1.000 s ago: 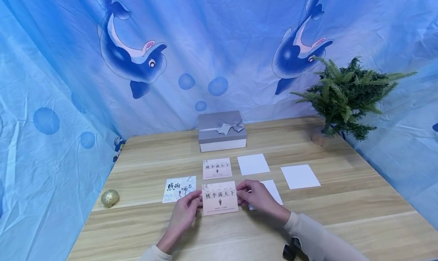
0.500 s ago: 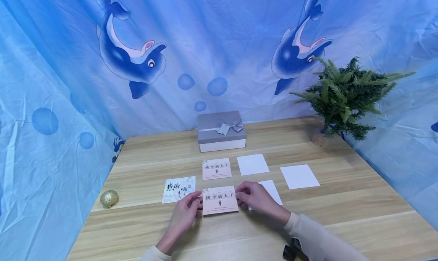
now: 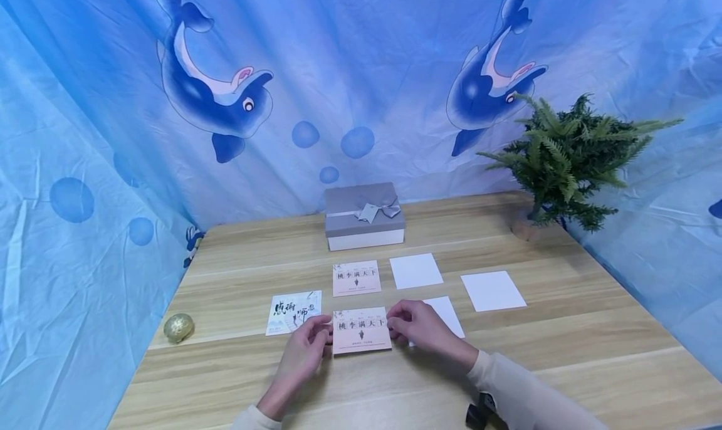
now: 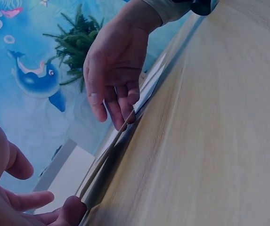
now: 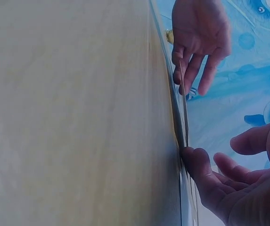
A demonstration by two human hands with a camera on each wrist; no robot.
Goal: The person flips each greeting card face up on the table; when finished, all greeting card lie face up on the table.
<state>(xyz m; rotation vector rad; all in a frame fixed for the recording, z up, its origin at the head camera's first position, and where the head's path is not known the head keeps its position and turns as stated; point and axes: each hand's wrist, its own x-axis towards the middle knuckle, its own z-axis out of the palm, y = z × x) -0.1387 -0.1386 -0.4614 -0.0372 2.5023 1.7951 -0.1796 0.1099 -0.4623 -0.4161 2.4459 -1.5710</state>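
A pink square greeting card (image 3: 361, 348) with a row of black characters lies between my two hands, just above the tabletop. My left hand (image 3: 304, 348) touches its left edge with the lower fingertips. At the right edge, my right hand (image 3: 429, 331) does the same. Both thumbs stand away from the card. Seen edge-on in the left wrist view, the card (image 4: 107, 151) has a dark gap of shadow under it. A matching pink card (image 3: 356, 287) lies just behind, and a pale card with brush lettering (image 3: 282, 322) sits at the left, behind my left hand.
Plain white cards lie to the right: one at the back (image 3: 416, 271), one farther right (image 3: 493, 291), one partly under my right hand (image 3: 448, 317). A grey-lidded gift box (image 3: 363, 226) stands behind. A gold ball (image 3: 178, 328) is far left, a small fir tree (image 3: 570, 160) back right.
The far edge of the held card has come down toward the table, so the card lies flatter. Both hands have stayed almost where they were.
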